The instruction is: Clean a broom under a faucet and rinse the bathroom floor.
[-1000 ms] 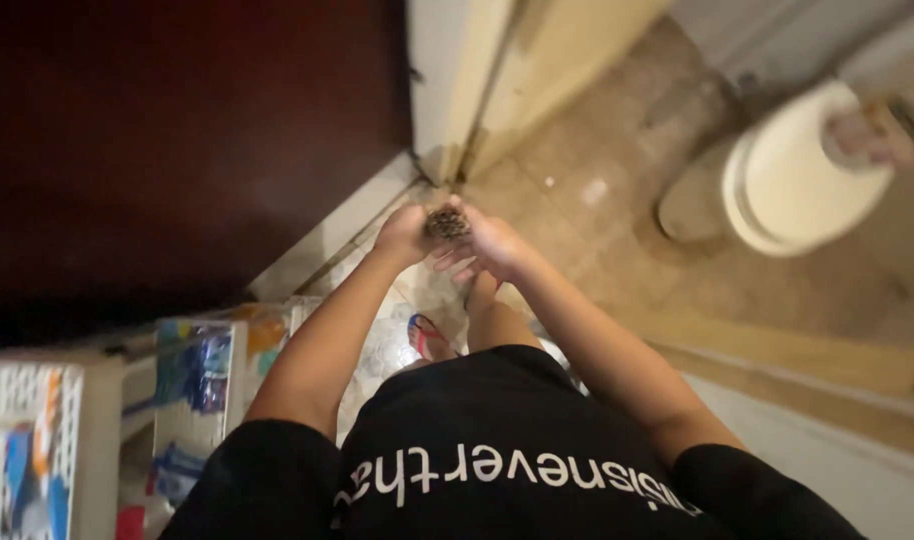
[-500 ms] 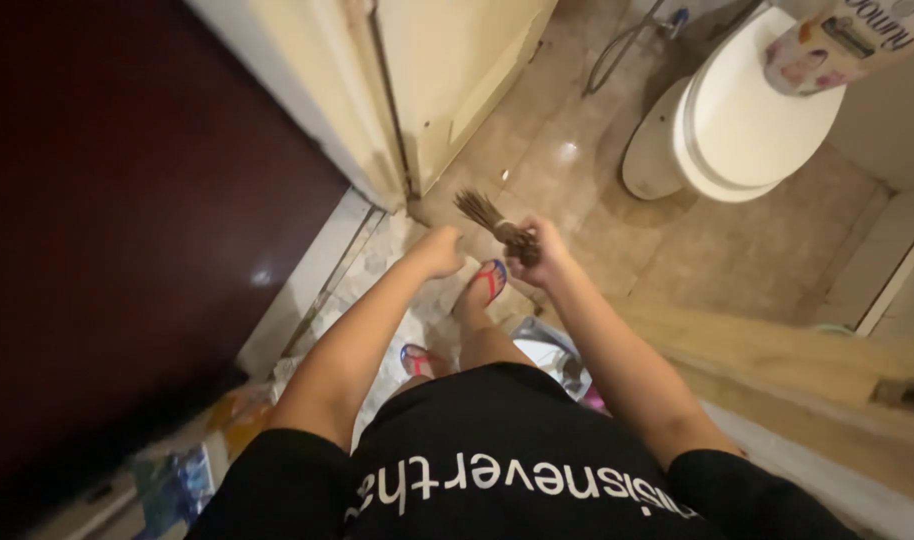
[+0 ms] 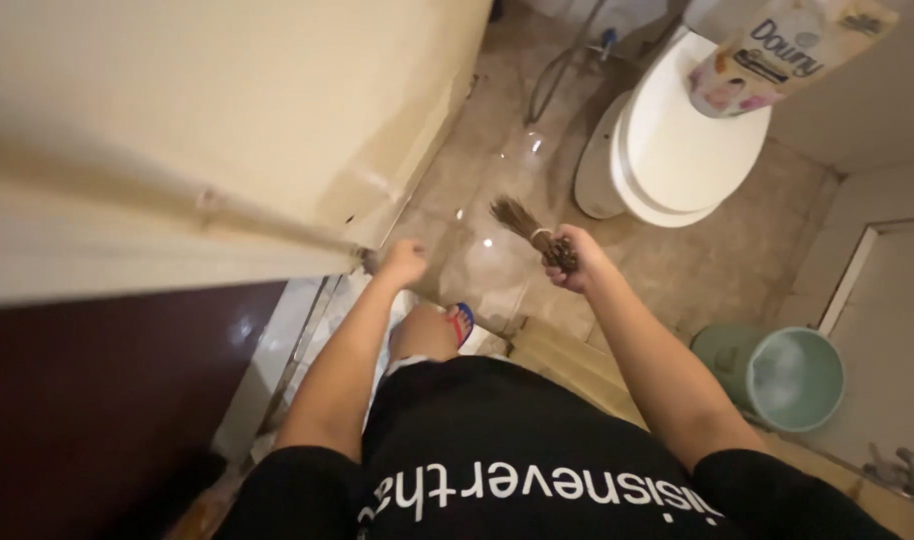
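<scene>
My right hand is closed around a small bundle of brown stick bristles, held out over the wet tiled bathroom floor. My left hand is loosely curled and holds nothing; it hovers by the lower edge of the cream door. Below my hands, my foot in a red and blue slipper rests at the doorway step.
A white toilet with its lid down stands at the far right, a printed refill pouch on its tank. A hose lies on the floor beside it. A green bucket sits at the right wall. Dark floor lies at the lower left.
The view has swung right into the bathroom. My hands have come apart: the right keeps the bristle bundle and has moved right, the left has drifted toward the door.
</scene>
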